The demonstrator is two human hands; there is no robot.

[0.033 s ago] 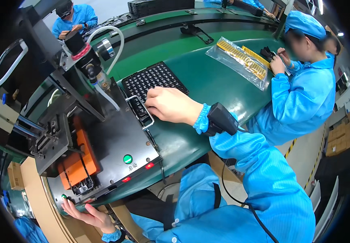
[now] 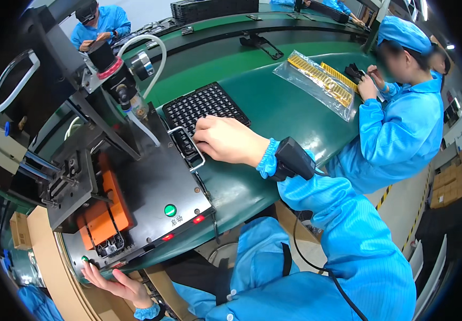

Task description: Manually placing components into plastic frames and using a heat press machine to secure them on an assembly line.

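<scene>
Lots seems left in the black plastic grid tray [image 2: 208, 103] beside the black metal machine [image 2: 153, 184], where the right hand [image 2: 228, 138] hides its grip, with the open left hand [image 2: 119, 286] by the machine's small green button [image 2: 85, 259].

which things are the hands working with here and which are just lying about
Seemingly in use:
black gridded tray, under the right hand
small green button, beside the left hand's fingertips
machine with orange block

Apparently lying about:
clear bag of yellow strips
black frame
cardboard boxes
</scene>
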